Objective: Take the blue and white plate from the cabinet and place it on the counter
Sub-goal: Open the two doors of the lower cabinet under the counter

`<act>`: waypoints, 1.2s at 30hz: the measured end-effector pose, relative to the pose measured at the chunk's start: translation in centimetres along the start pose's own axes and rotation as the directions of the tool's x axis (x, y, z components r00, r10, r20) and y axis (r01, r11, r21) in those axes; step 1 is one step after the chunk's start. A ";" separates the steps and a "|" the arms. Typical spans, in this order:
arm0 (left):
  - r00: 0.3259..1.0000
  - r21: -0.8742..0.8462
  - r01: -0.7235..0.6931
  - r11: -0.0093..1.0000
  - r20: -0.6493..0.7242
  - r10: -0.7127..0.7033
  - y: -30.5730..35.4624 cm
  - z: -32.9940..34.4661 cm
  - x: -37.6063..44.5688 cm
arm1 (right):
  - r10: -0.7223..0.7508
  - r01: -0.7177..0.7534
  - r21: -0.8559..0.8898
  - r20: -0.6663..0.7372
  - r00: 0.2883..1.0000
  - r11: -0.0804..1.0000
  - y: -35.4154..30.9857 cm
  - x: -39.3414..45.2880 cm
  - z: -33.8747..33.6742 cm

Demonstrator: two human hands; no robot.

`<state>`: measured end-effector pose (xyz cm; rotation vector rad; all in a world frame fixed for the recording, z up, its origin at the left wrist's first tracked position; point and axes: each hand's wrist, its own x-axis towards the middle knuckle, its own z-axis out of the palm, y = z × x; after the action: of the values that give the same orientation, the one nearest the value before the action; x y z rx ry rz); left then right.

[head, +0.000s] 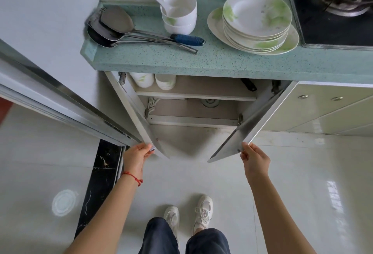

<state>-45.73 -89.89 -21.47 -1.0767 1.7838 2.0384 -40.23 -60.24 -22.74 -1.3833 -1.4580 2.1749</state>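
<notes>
The cabinet (193,110) under the green speckled counter (201,59) stands with both doors swung out. My left hand (137,157) grips the lower edge of the left door (133,110). My right hand (255,160) grips the lower edge of the right door (254,124). On the upper shelf I see two white bowls (153,80) with green marks. No blue and white plate shows in the visible part of the cabinet; the counter edge hides much of the inside.
On the counter lie metal ladles and spatulas (125,29), stacked white bowls with a ladle (179,13), and stacks of green-patterned plates (256,21). A gas stove (339,3) sits at the right. A sliding door frame (60,100) runs along the left. My feet stand on the tiled floor (201,175).
</notes>
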 end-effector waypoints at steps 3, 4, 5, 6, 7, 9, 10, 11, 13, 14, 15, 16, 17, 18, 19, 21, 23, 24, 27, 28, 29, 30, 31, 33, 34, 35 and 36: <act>0.999 0.042 -0.005 0.999 -0.038 0.007 -0.1 -2.6 0.1 | -0.010 0.010 0.002 -0.027 1.000 1.000 -0.1 -0.4 -1.2; 0.999 0.054 -0.005 0.999 -0.053 0.008 -0.1 -3.5 0.1 | -0.014 0.014 -0.002 -0.034 0.999 1.000 -0.1 -0.4 -1.6; 0.998 0.060 -0.004 0.998 -0.064 0.008 0.0 -4.3 0.0 | -0.015 0.015 -0.002 -0.045 0.999 1.000 -0.1 -0.6 -2.0; 0.997 0.067 -0.007 0.998 -0.074 0.012 0.1 -5.1 0.0 | -0.017 0.018 0.007 -0.062 0.998 1.000 -0.2 -0.7 -2.4; 0.996 0.074 -0.016 0.997 -0.087 0.023 0.2 -5.8 -0.1 | -0.018 0.020 0.018 -0.085 0.996 1.000 -0.3 -0.7 -2.8; 0.994 0.096 -0.033 0.995 -0.105 0.043 0.6 -6.8 -0.2 | -0.009 0.014 0.038 -0.124 0.992 0.999 -0.5 -0.9 -3.6; 0.993 0.099 -0.037 0.994 -0.110 0.047 0.7 -7.2 -0.2 | -0.003 0.010 0.045 -0.139 0.990 0.999 -0.6 -1.0 -4.0; 0.992 0.101 -0.043 0.994 -0.116 0.055 0.8 -7.6 -0.3 | -0.002 0.009 0.045 -0.157 0.988 0.999 -0.7 -1.0 -4.5; 0.988 0.106 -0.053 0.993 -0.137 0.067 1.0 -8.1 -0.2 | -0.004 0.012 0.041 -0.185 0.983 0.999 -1.0 -1.1 -5.5; 0.988 0.106 -0.058 0.993 -0.140 0.072 1.0 -8.3 -0.2 | -0.007 0.014 0.037 -0.195 0.981 0.999 -1.1 -1.1 -5.9; 0.986 0.104 -0.065 0.992 -0.147 0.080 1.0 -8.4 -0.2 | -0.011 0.019 0.036 -0.207 0.978 0.999 -1.3 -1.3 -6.4; 0.984 0.107 -0.069 0.992 -0.154 0.085 0.9 -8.6 -0.1 | -0.015 0.025 0.041 -0.221 0.975 0.999 -1.5 -1.3 -6.9; 0.983 0.114 -0.068 0.991 -0.160 0.086 1.0 -8.8 -0.1 | -0.016 0.029 0.049 -0.235 0.972 0.998 -1.6 -1.4 -7.3; 0.983 0.126 -0.065 0.990 -0.165 0.086 1.0 -9.0 -0.1 | -0.021 0.034 0.051 -0.249 0.968 0.998 -1.8 -1.4 -7.8; 0.981 0.140 -0.064 0.988 -0.171 0.088 1.0 -9.1 0.0 | -0.027 0.040 0.047 -0.259 0.966 0.998 -2.1 -1.5 -8.1; 0.977 0.188 -0.070 0.980 -0.187 0.106 1.0 -9.4 -0.1 | -0.037 0.045 0.024 -0.275 0.961 0.999 -2.4 -1.4 -8.8; 0.966 0.271 -0.095 0.958 -0.205 0.154 0.9 -9.5 -0.2 | -0.052 0.051 -0.012 -0.304 0.951 0.999 -2.4 -1.3 -9.0; 0.958 0.325 -0.120 0.938 -0.208 0.195 0.8 -9.6 -0.3 | -0.063 0.056 -0.031 -0.323 0.944 0.998 -2.3 -1.3 -9.1; 0.933 0.478 -0.162 0.863 -0.209 0.292 0.4 -9.5 -0.9 | -0.095 0.061 -0.101 -0.388 0.917 0.993 -1.9 -1.1 -9.0; 0.927 0.503 -0.158 0.850 -0.222 0.304 0.4 -9.5 -1.0 | -0.102 0.063 -0.108 -0.407 0.908 0.992 -1.8 -1.1 -9.0; 0.919 0.519 -0.149 0.842 -0.241 0.311 0.4 -9.4 -1.0 | -0.106 0.064 -0.112 -0.423 0.900 0.992 -1.7 -1.0 -9.0; 0.912 0.537 -0.136 0.832 -0.260 0.317 0.6 -9.4 -1.0 | -0.108 0.061 -0.119 -0.442 0.890 0.991 -1.8 -1.0 -9.0; 0.906 0.565 -0.127 0.815 -0.269 0.327 0.9 -9.4 -1.0 | -0.114 0.058 -0.132 -0.466 0.877 0.990 -2.0 -1.1 -9.0; 0.887 0.657 -0.152 0.738 -0.238 0.395 1.4 -9.5 -1.4 | -0.154 0.056 -0.201 -0.513 0.844 0.978 -2.4 -1.6 -9.1; 0.866 0.724 -0.198 0.661 -0.187 0.464 1.7 -9.5 -1.6 | -0.208 0.051 -0.298 -0.524 0.826 0.953 -2.6 -2.0 -9.2; 0.831 0.791 -0.262 0.553 -0.106 0.545 1.9 -9.4 -1.8 | -0.293 0.060 -0.426 -0.506 0.811 0.903 -2.8 -2.5 -9.1; 0.789 0.839 -0.334 0.429 0.000 0.614 2.0 -9.1 -2.0 | -0.388 0.098 -0.542 -0.453 0.803 0.835 -2.9 -3.0 -8.9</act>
<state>-42.15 -98.26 -18.61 -0.6037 3.0205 0.8926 -32.65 -54.92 -19.40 -1.6535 -1.8750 1.1165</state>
